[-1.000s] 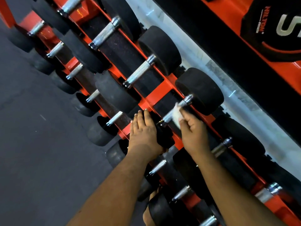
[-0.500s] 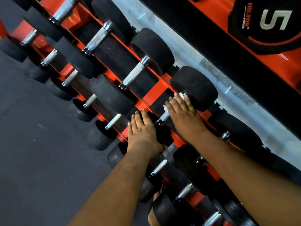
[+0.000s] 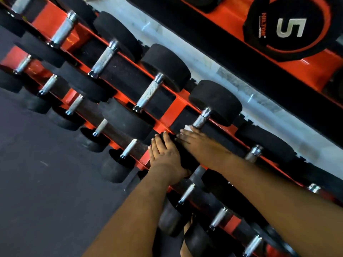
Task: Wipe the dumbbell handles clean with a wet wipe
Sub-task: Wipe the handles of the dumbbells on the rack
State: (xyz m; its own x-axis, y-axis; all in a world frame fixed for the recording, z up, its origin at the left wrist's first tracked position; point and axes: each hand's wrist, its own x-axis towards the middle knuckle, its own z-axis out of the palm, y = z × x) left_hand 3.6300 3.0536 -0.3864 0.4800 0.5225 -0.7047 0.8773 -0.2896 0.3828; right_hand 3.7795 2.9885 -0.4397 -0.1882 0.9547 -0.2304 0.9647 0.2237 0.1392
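Black dumbbells with knurled chrome handles lie in rows on an orange rack [image 3: 172, 110]. My right hand [image 3: 196, 141] holds a white wet wipe [image 3: 187, 128] against the near part of one chrome handle [image 3: 201, 118], whose far end shows bare metal. The fingers cover most of the wipe. My left hand [image 3: 164, 154] rests flat, fingers straight, on the near black head [image 3: 185, 158] of that same dumbbell. The far head [image 3: 216, 101] is in plain sight.
More dumbbells fill the upper row [image 3: 148, 93] and the lower row [image 3: 128, 148]. A black plate marked 5 [image 3: 289, 25] sits on an orange stand at top right. Dark gym flooring [image 3: 46, 173] spreads to the left.
My right hand slid back down the handle toward the near head, baring the far end of the chrome. The left hand stayed put. The view shifted.
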